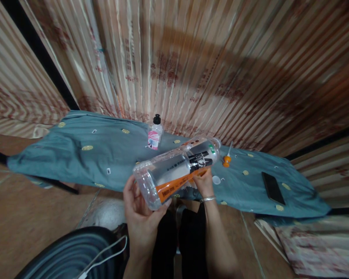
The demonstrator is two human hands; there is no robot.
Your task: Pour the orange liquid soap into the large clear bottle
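Note:
A large clear plastic bottle (177,168) with an orange, black and silver label lies tilted in the air between my hands. My left hand (142,217) is curled around its base end. Near the neck end, my right hand (204,184) grips the label from below; most of its fingers are hidden behind the bottle. Beyond the bottle a small clear bottle (154,135) with a black cap and pink label stands upright. To the right is a small orange piece (227,161) with a pale stem, and a round white disc (216,180) lies by my right wrist.
A narrow table (110,162) carries a teal patterned cloth. On its right part lies a black phone (273,188). Behind it hangs a pleated curtain (174,69). At lower left are a dark ribbed round object (75,252) and a white cable (107,248).

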